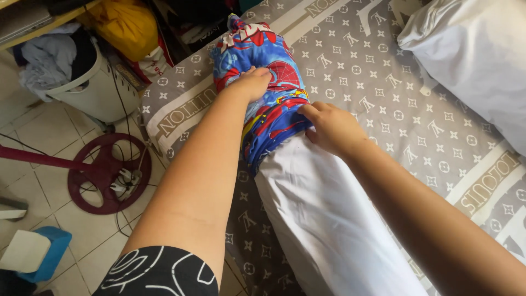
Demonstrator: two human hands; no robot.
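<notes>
A long white bolster pillow [323, 219] lies lengthwise on the bed, its far end wrapped in a bunched blue and red cartoon-print cover [263, 60]. My left hand [253, 82] grips the bunched cover from the left side. My right hand [331, 129] pinches the cover's open edge where it meets the white bolster. Both forearms reach forward from the bottom of the view.
The bed wears a grey patterned sheet [383, 93]. A white pillow [476, 60] lies at the top right. On the tiled floor to the left stand a white laundry basket [93, 82] with clothes, a round red fan base [107, 172] with cables, and a blue box [46, 255].
</notes>
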